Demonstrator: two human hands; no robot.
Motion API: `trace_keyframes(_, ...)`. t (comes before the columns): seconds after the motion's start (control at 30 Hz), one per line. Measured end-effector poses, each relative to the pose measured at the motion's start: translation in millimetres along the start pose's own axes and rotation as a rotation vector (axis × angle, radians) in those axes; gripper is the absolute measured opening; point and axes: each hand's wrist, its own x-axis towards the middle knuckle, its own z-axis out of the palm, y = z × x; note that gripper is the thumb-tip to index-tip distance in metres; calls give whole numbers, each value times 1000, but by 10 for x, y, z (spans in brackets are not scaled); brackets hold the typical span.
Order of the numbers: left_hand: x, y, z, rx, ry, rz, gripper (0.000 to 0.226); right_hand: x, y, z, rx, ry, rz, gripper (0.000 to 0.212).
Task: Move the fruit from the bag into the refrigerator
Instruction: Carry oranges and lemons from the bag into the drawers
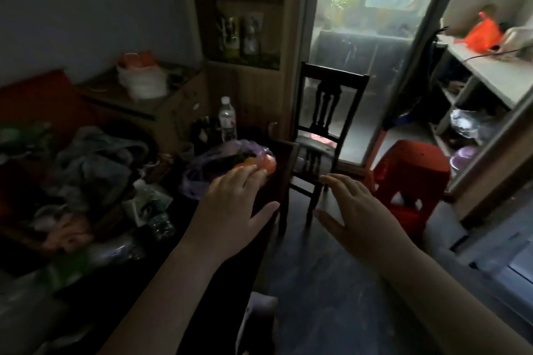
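A purple plastic bag (213, 157) lies at the right end of a dark table (284, 161), with orange fruit (266, 165) showing at its open right side. My left hand (230, 204) reaches over the table with straight fingers, its fingertips at the bag and the fruit. To the right, my right hand (360, 210) hovers off the table's edge over the floor, fingers spread and holding nothing. What looks like the white edge of a refrigerator (507, 262) shows at the lower right, blurred.
Clothes and clutter (86, 170) cover the table's left part, with a water bottle (227, 119) behind the bag. A dark wooden chair (326, 124) stands past the table's end, a red plastic stool (409, 176) to its right. Open shelves (484, 72) line the right wall.
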Motion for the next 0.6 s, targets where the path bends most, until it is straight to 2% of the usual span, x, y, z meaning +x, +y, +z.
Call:
trace_keyframes(0.3, 198, -678, 412, 12, -87, -171, 74, 889, 21, 622, 95, -92, -125, 63)
trace_keyframes(0.6, 848, -1045, 1106, -114, -75, -365, 60, 2099, 463, 1337, 121, -222, -278, 54)
